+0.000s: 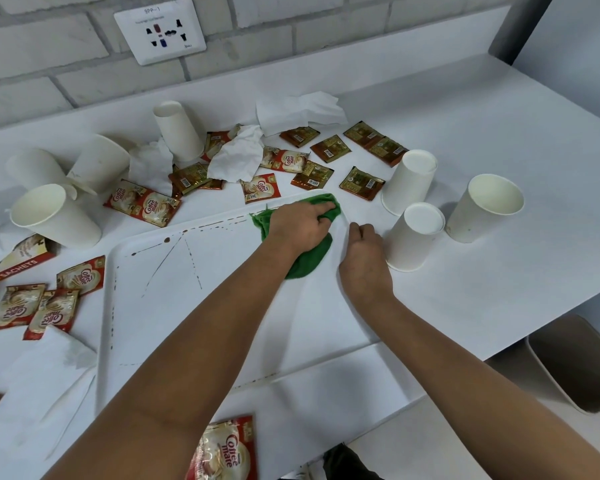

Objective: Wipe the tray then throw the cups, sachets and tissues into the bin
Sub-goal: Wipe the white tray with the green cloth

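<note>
Tray [146, 306] far edge under L hand [300, 226]

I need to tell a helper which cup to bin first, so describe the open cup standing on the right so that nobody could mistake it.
Start at the white tray and go past its far right corner, where the right hand rests. Three paper cups cluster there; the cup farthest right is the one. It alone stands mouth up, while its two neighbours are upside down.
</note>
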The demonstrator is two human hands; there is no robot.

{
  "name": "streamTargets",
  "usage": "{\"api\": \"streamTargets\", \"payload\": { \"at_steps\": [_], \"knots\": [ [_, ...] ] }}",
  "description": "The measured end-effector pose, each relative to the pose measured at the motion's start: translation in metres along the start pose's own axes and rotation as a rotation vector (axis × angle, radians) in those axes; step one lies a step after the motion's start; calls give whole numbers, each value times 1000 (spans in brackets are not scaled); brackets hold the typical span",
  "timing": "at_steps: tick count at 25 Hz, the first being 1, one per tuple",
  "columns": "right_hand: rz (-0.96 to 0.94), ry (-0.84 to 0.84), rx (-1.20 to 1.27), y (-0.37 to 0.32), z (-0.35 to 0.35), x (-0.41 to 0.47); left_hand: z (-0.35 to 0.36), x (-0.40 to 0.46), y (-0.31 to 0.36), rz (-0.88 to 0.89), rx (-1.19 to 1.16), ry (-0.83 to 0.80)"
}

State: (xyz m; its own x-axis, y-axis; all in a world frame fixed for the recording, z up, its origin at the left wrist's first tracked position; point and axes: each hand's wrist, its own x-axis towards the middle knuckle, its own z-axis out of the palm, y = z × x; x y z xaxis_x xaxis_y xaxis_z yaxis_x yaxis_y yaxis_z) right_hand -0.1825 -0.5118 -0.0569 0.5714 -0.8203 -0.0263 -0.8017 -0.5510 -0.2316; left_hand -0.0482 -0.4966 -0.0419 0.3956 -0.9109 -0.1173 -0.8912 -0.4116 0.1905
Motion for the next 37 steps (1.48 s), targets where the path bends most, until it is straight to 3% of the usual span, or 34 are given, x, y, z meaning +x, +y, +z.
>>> {"api": "streamTargets", "payload": {
  "at_steps": [5, 12, 21, 30, 33, 37],
  "knots": [
    [-16, 2, -53, 1, 4, 2, 6, -27, -12, 79, -16, 69],
    [-2, 18, -19, 3, 5, 1, 0, -15, -17, -240, 8, 35],
    [29, 6, 124, 1, 3, 1, -7, 3, 1, -67, 13, -67],
    [53, 31, 196, 2, 5, 2, -2, -33, 8, 140, -55, -101],
    [41, 35, 186, 1, 5, 2, 4, -44, 15, 144, 8, -45],
    [33, 38, 171, 1, 6, 0, 9, -37, 13, 16, 88, -42]
  ]
}}
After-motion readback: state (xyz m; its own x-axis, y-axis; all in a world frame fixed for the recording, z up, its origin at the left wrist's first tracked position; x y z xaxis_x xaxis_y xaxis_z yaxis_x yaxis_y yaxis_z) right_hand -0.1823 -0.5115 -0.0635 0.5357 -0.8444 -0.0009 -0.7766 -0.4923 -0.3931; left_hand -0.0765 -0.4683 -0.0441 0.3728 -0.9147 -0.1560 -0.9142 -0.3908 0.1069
